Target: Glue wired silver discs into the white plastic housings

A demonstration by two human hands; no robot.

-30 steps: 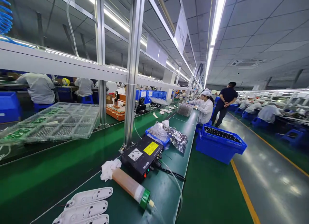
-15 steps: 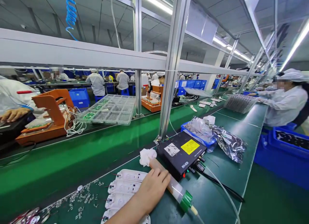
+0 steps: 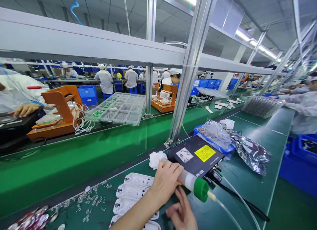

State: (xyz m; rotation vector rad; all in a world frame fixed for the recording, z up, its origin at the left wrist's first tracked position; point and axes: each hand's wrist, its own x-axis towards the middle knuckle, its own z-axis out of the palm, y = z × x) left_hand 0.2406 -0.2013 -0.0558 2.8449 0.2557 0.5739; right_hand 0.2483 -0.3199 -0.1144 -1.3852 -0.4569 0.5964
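My left hand [image 3: 166, 181] is closed around the barrel of a large dispensing syringe [image 3: 188, 180], a translucent tube lying aslant. A green cap [image 3: 201, 189] closes the syringe's rear end, and a clear hose [image 3: 229, 210] runs from it. The front end lies by a crumpled white tissue [image 3: 157, 160]. Below the barrel is my right hand [image 3: 182, 212], its fingers bent but apart, with fingertips close under the syringe; I cannot tell whether they touch it. Left of my hands, several white plastic housings [image 3: 135, 192] lie in a row, partly hidden by my left forearm.
Behind the syringe sits a black RH-928 controller box [image 3: 190, 157]. A blue tray [image 3: 223, 147] with bagged parts and a silver bag [image 3: 252, 152] lie beyond. Small clear parts [image 3: 91, 200] are scattered at left. A metal post [image 3: 189, 68] rises at the bench edge. Co-workers sit around.
My right hand has come into view below the syringe. The syringe's capped end has swung up and right, with my left hand still around the barrel. The camera view has shifted left.
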